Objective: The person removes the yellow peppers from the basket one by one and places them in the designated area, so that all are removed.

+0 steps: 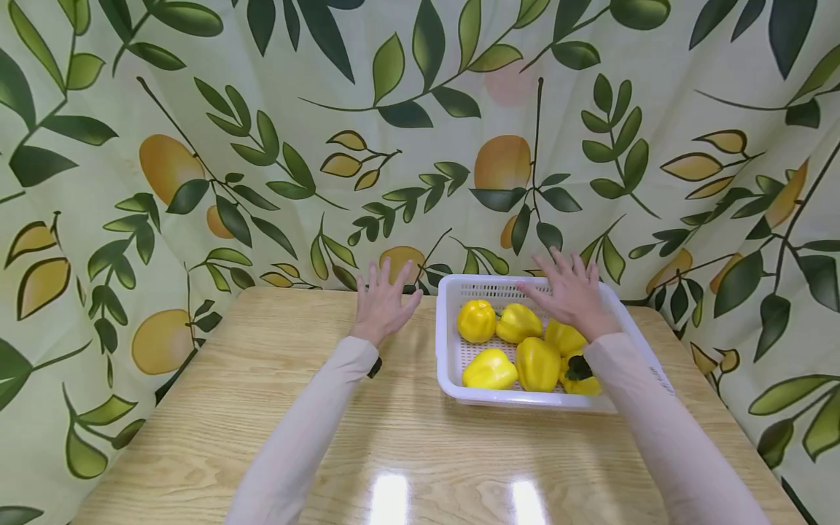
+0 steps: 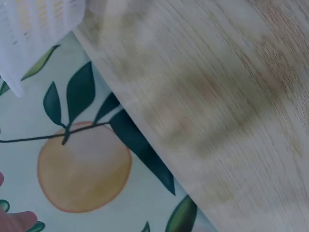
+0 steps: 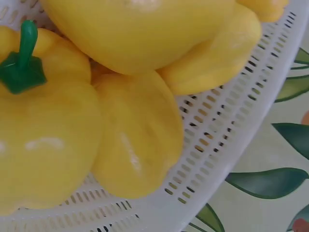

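Several yellow bell peppers (image 1: 539, 364) lie in a white perforated plastic basket (image 1: 525, 398) on the right half of the table. Above the basket's right part hovers my right hand (image 1: 569, 293), fingers spread and holding nothing. Its wrist view shows the peppers (image 3: 137, 130) close up, one with a green stem. My left hand (image 1: 383, 302) is spread over the table to the left of the basket, also holding nothing. In the left wrist view only a fingertip (image 2: 19, 221) shows at the lower left, with a corner of the basket (image 2: 43, 29) above.
The light wood table (image 1: 262, 408) has its far edge against a hanging cloth (image 1: 289, 146) printed with leaves and oranges. The cloth also runs along both sides. The basket stands near the table's far right corner.
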Action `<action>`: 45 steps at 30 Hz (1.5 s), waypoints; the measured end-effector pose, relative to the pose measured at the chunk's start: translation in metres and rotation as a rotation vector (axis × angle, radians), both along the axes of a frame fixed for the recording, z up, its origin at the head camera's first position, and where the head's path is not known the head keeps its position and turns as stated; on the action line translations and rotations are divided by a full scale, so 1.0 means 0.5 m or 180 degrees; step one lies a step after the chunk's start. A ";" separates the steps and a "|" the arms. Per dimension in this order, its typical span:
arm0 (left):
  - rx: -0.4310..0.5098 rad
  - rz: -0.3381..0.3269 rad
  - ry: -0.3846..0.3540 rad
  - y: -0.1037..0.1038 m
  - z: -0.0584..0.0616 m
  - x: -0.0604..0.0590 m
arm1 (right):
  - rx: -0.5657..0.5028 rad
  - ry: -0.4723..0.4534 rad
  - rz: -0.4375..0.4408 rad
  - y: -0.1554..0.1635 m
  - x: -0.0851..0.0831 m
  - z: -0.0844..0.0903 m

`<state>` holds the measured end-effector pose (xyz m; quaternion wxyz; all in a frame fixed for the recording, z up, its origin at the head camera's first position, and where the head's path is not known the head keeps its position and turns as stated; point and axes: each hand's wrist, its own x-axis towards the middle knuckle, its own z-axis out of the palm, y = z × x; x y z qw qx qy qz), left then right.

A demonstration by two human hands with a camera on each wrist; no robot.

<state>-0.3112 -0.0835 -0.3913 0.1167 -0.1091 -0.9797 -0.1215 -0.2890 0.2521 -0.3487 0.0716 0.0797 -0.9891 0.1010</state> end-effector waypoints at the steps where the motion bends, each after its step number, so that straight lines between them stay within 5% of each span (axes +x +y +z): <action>1: -0.0023 -0.0003 0.0010 0.001 0.000 0.002 | -0.0036 0.0006 0.0008 0.001 0.002 0.003; 16: 0.0144 -0.0165 -0.0139 0.028 0.012 0.031 | -0.0228 0.0057 0.0015 0.017 0.040 0.037; 34: 0.0299 -0.0509 -0.0027 0.069 0.015 0.067 | -0.0443 0.0083 -0.0018 0.049 0.098 0.039; 45: 0.0274 -0.0617 -0.0250 0.101 0.031 0.094 | -0.0608 0.0054 0.0011 0.074 0.137 0.022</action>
